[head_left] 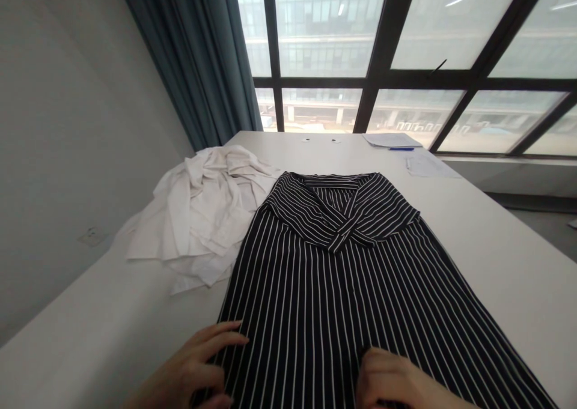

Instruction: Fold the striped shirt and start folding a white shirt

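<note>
A black garment with white stripes (324,289), a skirt or a dress, lies spread on the white table (505,259). Its far end has a folded-over band with a crossed tie (345,229) at the front. My left hand (196,361) rests at the garment's left edge, fingers apart and fingertips over the cloth. Near the middle of the close part, my right hand (390,376) is closed, its curled fingers gripping a bit of the dark cloth. The garment's near end runs out of view.
A crumpled heap of white cloth (202,205) lies to the left, against the garment. At the far right are papers (392,140) and a blue pen (401,149). A grey wall (81,127) borders the left, with a curtain (198,48) and windows (329,24) behind.
</note>
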Motion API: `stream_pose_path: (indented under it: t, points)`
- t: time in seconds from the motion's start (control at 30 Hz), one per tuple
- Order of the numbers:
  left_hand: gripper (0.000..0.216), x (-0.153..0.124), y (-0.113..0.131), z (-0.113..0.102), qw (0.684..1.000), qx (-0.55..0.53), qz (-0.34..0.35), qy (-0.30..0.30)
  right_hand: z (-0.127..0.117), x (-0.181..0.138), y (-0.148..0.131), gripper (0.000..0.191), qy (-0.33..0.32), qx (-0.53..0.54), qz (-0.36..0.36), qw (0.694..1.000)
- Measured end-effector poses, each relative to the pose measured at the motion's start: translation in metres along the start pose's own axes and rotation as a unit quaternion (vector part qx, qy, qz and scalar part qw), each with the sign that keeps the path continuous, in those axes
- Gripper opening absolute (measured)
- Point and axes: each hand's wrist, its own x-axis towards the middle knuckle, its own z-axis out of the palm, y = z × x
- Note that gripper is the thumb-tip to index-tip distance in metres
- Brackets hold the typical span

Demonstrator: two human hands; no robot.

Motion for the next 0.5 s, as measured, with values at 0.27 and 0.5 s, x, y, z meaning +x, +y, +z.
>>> stream_pose_path:
  t: [0.27,0.5]
  points:
    - [0.012,0.08,0.046,-0.021,0.984,0.054,0.131,0.105,-0.017,-0.01,0.035,0.027,0.159,-0.221,0.07,0.96]
    - [0.023,0.127,0.09,0.019,0.934,0.126,0.333,0.019,0.0,-0.015,0.007,0.021,0.023,-0.329,-0.08,0.941]
